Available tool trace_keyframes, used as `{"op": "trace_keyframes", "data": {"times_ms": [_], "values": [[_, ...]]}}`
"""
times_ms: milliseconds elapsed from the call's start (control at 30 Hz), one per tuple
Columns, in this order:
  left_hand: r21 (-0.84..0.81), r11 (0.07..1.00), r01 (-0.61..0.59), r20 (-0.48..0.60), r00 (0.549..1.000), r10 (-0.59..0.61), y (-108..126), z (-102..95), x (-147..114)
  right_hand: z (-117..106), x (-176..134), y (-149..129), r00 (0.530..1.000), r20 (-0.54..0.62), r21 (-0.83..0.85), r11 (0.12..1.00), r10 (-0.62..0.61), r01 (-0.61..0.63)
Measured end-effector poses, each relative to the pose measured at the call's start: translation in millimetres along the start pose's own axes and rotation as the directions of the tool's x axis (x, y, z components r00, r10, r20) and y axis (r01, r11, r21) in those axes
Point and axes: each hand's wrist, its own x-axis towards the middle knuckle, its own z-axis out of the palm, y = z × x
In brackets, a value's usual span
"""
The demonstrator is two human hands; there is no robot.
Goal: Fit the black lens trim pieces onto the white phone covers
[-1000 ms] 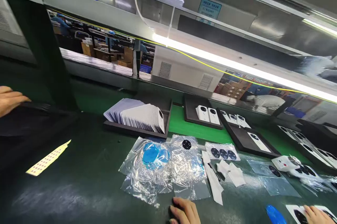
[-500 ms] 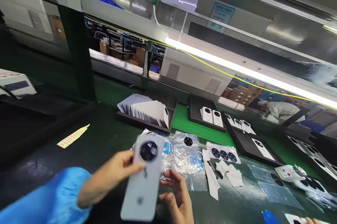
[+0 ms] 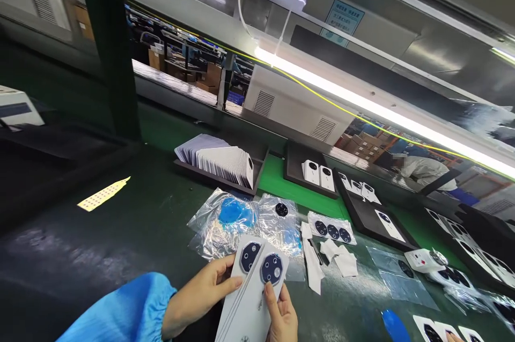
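Observation:
Low in the middle of the view I hold a fanned set of white phone back panels (image 3: 245,307), each with a round dark camera disc near its top. My left hand (image 3: 205,288), in a blue sleeve, grips the left edge with its thumb on the front. On the right side my right hand (image 3: 284,315) closes round the front panel, thumb just under the camera disc. The lower ends run out of view. Just beyond the panels lie clear plastic bags (image 3: 217,229), one with a blue patch and one with a dark disc.
A black tray (image 3: 213,177) holds many fanned panels. Further right are black trays (image 3: 309,181) with more panels, a strip of camera discs (image 3: 332,228), white paper scraps (image 3: 346,262) and a white device (image 3: 424,259). A yellow dotted sheet (image 3: 102,194) lies left. Another person's fingers (image 3: 453,336) show bottom right.
My left hand has moved right and down with its panel. My right hand, empty before, now grips the panels too, and they are fanned out. The view has shifted slightly.

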Motion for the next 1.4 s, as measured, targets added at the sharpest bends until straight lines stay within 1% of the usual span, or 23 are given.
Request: {"op": "trace_keyframes", "data": {"times_ms": [67, 167, 300, 400, 467, 533, 633, 700, 800, 867, 900, 933, 967, 1000, 1033, 1067, 1100, 1133, 1167, 1233, 1300, 1333, 1400], "values": [[0.006, 1.000, 0.006, -0.018, 1.000, -0.006, 3.7, -2.1, -4.9, -5.6, 0.0, 1.3, 0.999, -0.053, -0.026, 1.000, 0.005, -0.006], [0.004, 0.997, 0.075, -0.039, 0.996, -0.075, 4.8, -10.4, -18.6, -14.4, -1.5, 0.5, 0.993, -0.118, -0.079, 0.997, 0.013, -0.023], [0.051, 0.981, 0.188, -0.136, 0.974, -0.179, -7.0, -25.7, -42.0, -19.2, -4.2, -0.2, 0.994, -0.106, -0.082, 0.996, 0.019, -0.027], [0.078, 0.975, 0.210, -0.204, 0.960, -0.191, -17.4, -31.5, -53.9, -16.5, -7.3, 2.1, 0.994, -0.107, -0.086, 0.996, 0.028, -0.038], [0.173, 0.955, 0.242, -0.230, 0.953, -0.200, -18.3, -31.8, -58.0, -13.6, -11.1, 4.5, 0.994, -0.110, -0.105, 0.994, 0.021, -0.032], [0.328, 0.897, 0.296, -0.259, 0.941, -0.216, -14.2, -30.8, -60.1, -11.3, -16.1, 6.3, 0.995, -0.103, -0.123, 0.992, 0.015, -0.028], [0.552, 0.755, 0.353, -0.327, 0.925, -0.193, -5.1, -30.4, -61.9, -11.2, -22.8, 6.2, 0.996, -0.092, -0.154, 0.988, 0.005, -0.019], [0.629, 0.684, 0.368, -0.358, 0.919, -0.165, -0.5, -32.0, -63.0, -13.2, -25.0, 4.2, 0.994, -0.105, -0.180, 0.984, -0.014, -0.005], [0.690, 0.613, 0.385, -0.363, 0.917, -0.166, 3.0, -36.4, -66.0, -16.7, -26.3, 1.4, 0.992, -0.121, -0.201, 0.980, -0.018, -0.007], [0.739, 0.550, 0.390, -0.361, 0.917, -0.166, 2.0, -38.6, -68.7, -18.1, -28.2, 0.4, 0.993, -0.120, -0.212, 0.977, -0.011, -0.015], [0.765, 0.515, 0.386, -0.371, 0.918, -0.137, 0.0, -38.9, -69.9, -18.8, -29.7, -0.2, 0.993, -0.117, -0.218, 0.976, -0.005, -0.021], [0.795, 0.481, 0.370, -0.382, 0.921, -0.077, -3.0, -38.4, -70.8, -19.7, -31.3, -1.1, 0.993, -0.118, -0.224, 0.974, 0.003, -0.029], [0.831, 0.447, 0.331, -0.376, 0.926, 0.013, -7.2, -36.9, -71.2, -21.1, -32.8, -2.5, 0.992, -0.124, -0.232, 0.972, 0.012, -0.041], [0.873, 0.411, 0.261, -0.336, 0.934, 0.120, -12.3, -34.4, -71.1, -23.3, -33.8, -4.6, 0.991, -0.131, -0.238, 0.970, 0.021, -0.052], [0.916, 0.368, 0.159, -0.252, 0.942, 0.221, -18.0, -30.9, -70.3, -26.2, -34.2, -7.5, 0.990, -0.137, -0.245, 0.968, 0.024, -0.058], [0.947, 0.320, 0.030, -0.128, 0.948, 0.292, -24.0, -26.6, -68.8, -29.9, -33.8, -11.2, 0.989, -0.144, -0.255, 0.965, 0.023, -0.060], [0.955, 0.274, -0.114, 0.017, 0.943, 0.333, -29.7, -21.9, -66.9, -34.3, -32.6, -15.6, 0.989, -0.146, -0.267, 0.962, 0.022, -0.061], [0.940, 0.241, -0.242, 0.149, 0.925, 0.349, -34.6, -17.1, -64.7, -39.0, -30.6, -20.7, 0.989, -0.143, -0.278, 0.958, 0.026, -0.065], [0.913, 0.230, -0.336, 0.243, 0.903, 0.354, -38.2, -12.7, -62.2, -43.8, -28.0, -26.1, 0.990, -0.135, -0.289, 0.955, 0.036, -0.074], [0.863, 0.267, -0.428, 0.329, 0.879, 0.346, -40.2, -7.2, -57.6, -52.5, -22.5, -37.0, 0.992, -0.115, -0.307, 0.947, 0.059, -0.092], [0.819, 0.347, -0.457, 0.362, 0.881, 0.306, -34.9, -8.0, -54.1, -58.3, -17.9, -46.4, 0.993, -0.108, -0.316, 0.946, 0.045, -0.077], [0.794, 0.386, -0.470, 0.388, 0.880, 0.274, -30.4, -10.6, -52.8, -59.9, -16.4, -50.0, 0.994, -0.111, -0.321, 0.945, 0.021, -0.056], [0.767, 0.437, -0.469, 0.396, 0.883, 0.253, -20.5, -18.4, -51.2, -60.9, -14.5, -54.2, 0.992, -0.124, -0.335, 0.942, -0.022, -0.021]]}}
